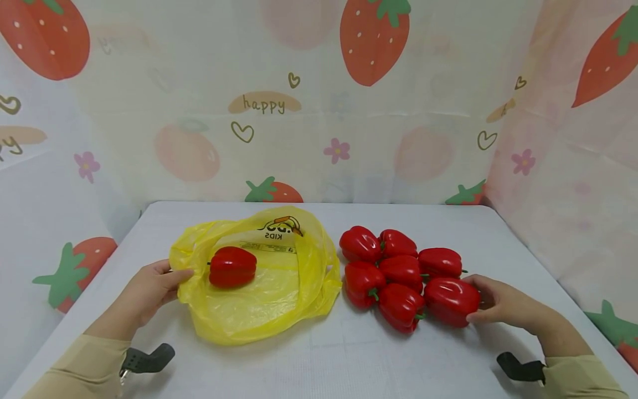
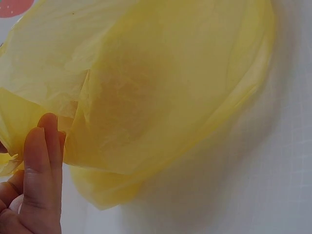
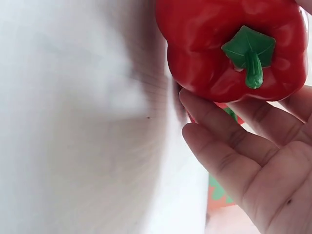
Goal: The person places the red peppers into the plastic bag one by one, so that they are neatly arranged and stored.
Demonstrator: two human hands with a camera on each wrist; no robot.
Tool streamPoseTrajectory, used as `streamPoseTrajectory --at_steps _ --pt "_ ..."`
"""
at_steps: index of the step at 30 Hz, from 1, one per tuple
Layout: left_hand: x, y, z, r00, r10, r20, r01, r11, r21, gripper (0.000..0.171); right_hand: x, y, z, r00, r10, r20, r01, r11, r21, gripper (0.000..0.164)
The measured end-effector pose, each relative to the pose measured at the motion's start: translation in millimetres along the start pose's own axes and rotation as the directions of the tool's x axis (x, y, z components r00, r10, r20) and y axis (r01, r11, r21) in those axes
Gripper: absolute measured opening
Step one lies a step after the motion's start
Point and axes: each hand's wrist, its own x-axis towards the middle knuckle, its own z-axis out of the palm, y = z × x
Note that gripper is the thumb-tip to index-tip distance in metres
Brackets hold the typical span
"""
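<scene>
At the left side of the table my left hand (image 1: 157, 288) pinches the rim of a yellow plastic bag (image 1: 269, 310). The bag lies spread with its mouth open, and one red bell pepper (image 1: 232, 267) is inside. In the left wrist view, fingers (image 2: 41, 170) press up at the thin yellow film (image 2: 161, 87). On the right, my right hand (image 1: 505, 302) holds a glossy red bell pepper (image 1: 451, 302) by its right end, thumb at the near side. The right wrist view shows this pepper's green stem (image 3: 251, 58) and the fingers (image 3: 224, 161) curved around its side.
Several more red bell peppers (image 1: 399, 271) sit clustered between the bag and my right hand. The white table (image 1: 349, 366) has a back edge near a strawberry-print curtain (image 1: 369, 122), which also hangs at both sides. Dark camera mounts (image 1: 149, 358) stick out from both wrists.
</scene>
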Motion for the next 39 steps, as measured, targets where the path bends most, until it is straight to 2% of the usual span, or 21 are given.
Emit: streamPoseTrajectory --at_steps 13,20,31,39 --pt "0.7 -1.1 -0.2 1.000 0.010 0.005 -0.010 1.000 0.000 0.069 -5.1 -11.6 -10.8 0.997 -0.078 0.000 0.077 0.996 0.037 0.072" --pt "0.2 -1.2 0.1 1.000 0.009 0.007 -0.009 1.000 -0.002 0.069 -4.7 -20.4 -15.5 0.991 -0.135 -0.009 0.135 0.991 0.023 0.067" --pt "0.8 -2.6 0.2 1.000 0.000 0.003 0.000 1.000 0.005 0.070 4.0 -28.4 -20.0 0.984 -0.176 -0.002 0.176 0.984 0.020 0.064" --pt "2.1 -2.9 -0.6 1.000 0.001 0.004 -0.001 1.000 0.006 0.070 14.2 -42.6 -23.0 0.975 -0.221 -0.009 0.222 0.975 0.002 0.061"
